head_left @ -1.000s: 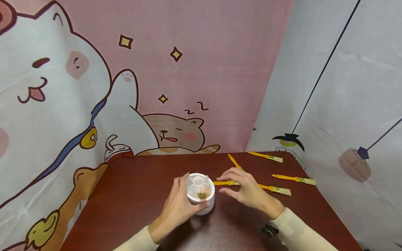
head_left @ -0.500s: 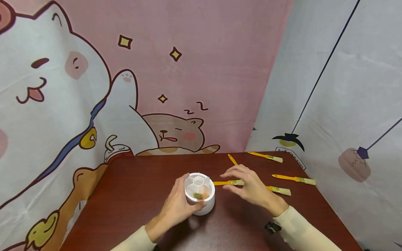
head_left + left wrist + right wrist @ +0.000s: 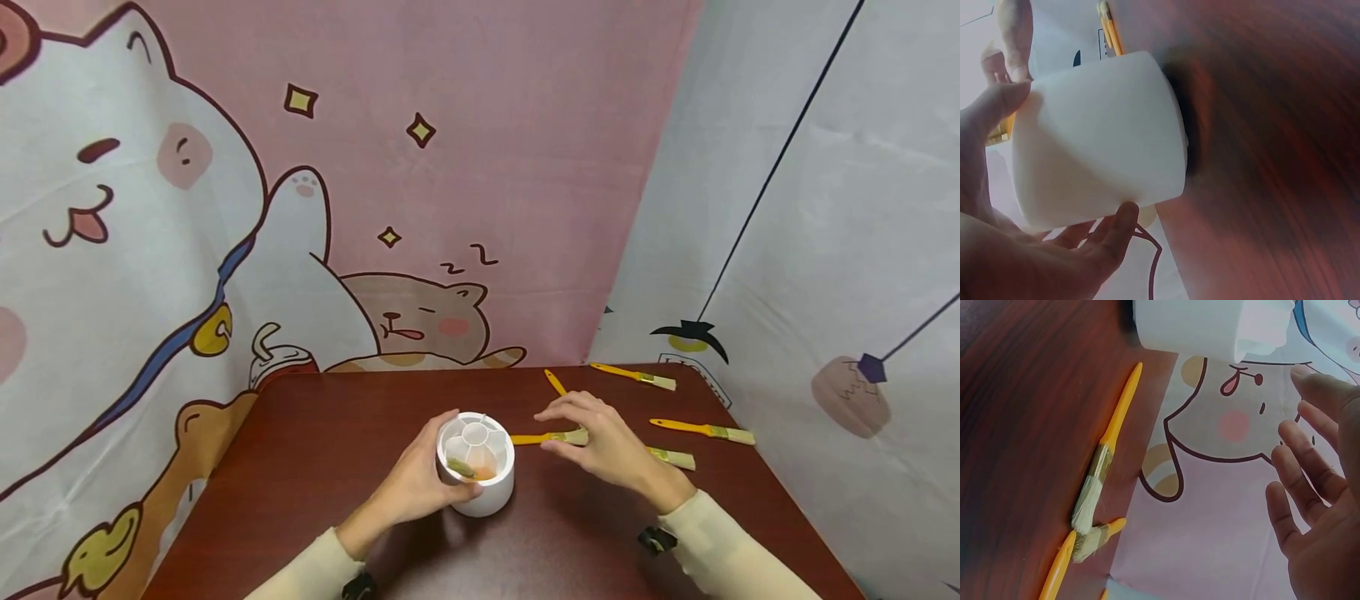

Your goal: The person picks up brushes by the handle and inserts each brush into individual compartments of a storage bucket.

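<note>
A white round container (image 3: 491, 498), divided inside into compartments around a small central ring, stands on the brown table. Something greenish (image 3: 460, 468) and something orange (image 3: 485, 472) show inside it, too small to identify. My left hand (image 3: 412, 477) grips its left side, the thumb in front and the fingers round the back. In the left wrist view the container's smooth side (image 3: 1097, 137) fills the middle. My right hand (image 3: 600, 442) hovers to the right of the container, fingers loosely bent and holding nothing. A paintbrush (image 3: 551, 437) with a yellow handle lies between them.
Several more yellow-handled paintbrushes lie at the right: one brush (image 3: 633, 374) at the back, another brush (image 3: 705, 429) near the right edge, and one partly hidden brush (image 3: 671, 457) behind my right hand. A cartoon-printed cloth (image 3: 480, 167) hangs behind the table (image 3: 315, 467).
The container's insert has turned, with the greenish thing shifting left and more orange showing. My right hand has drawn slightly right, away from the container; my left hand keeps its grip.
</note>
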The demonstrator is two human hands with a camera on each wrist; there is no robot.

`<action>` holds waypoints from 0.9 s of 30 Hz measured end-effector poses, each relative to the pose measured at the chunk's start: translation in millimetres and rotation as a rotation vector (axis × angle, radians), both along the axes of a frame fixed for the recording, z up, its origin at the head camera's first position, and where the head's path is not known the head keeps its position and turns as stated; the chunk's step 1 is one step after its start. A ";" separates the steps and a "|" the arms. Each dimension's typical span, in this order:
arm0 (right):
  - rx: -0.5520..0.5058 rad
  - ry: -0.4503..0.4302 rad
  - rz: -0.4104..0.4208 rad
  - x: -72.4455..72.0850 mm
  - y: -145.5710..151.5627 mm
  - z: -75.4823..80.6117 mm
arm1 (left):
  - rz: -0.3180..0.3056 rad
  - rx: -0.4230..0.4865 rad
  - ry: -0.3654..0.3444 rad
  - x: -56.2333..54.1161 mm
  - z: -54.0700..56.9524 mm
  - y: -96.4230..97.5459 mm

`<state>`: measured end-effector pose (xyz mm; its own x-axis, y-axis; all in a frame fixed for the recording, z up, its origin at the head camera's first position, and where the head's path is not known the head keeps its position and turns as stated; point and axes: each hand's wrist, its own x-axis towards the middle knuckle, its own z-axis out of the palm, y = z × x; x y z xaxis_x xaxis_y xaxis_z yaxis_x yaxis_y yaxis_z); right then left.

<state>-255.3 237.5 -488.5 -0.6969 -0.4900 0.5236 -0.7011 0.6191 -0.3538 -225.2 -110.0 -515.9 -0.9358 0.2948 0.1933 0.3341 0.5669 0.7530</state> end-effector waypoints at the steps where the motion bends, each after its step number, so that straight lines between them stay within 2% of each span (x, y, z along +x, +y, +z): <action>1: 0.001 0.000 -0.002 -0.6 0.8 -0.9 | -0.008 0.003 -0.007 -1.2 0.1 -0.7; 8: 0.010 -0.005 -0.019 -6.1 6.6 -7.7 | -0.070 0.034 -0.060 -6.0 0.5 -6.1; 17: 0.025 -0.074 -0.067 -10.0 13.4 -11.0 | -0.102 0.044 -0.059 -5.4 0.6 -8.3; 21: 0.028 -0.071 -0.074 -12.1 16.1 -12.9 | -0.066 0.053 -0.064 -2.4 -1.1 -5.2; 27: 0.036 -0.110 -0.089 -16.9 20.8 -14.8 | 0.064 0.042 -0.015 9.2 -3.4 2.8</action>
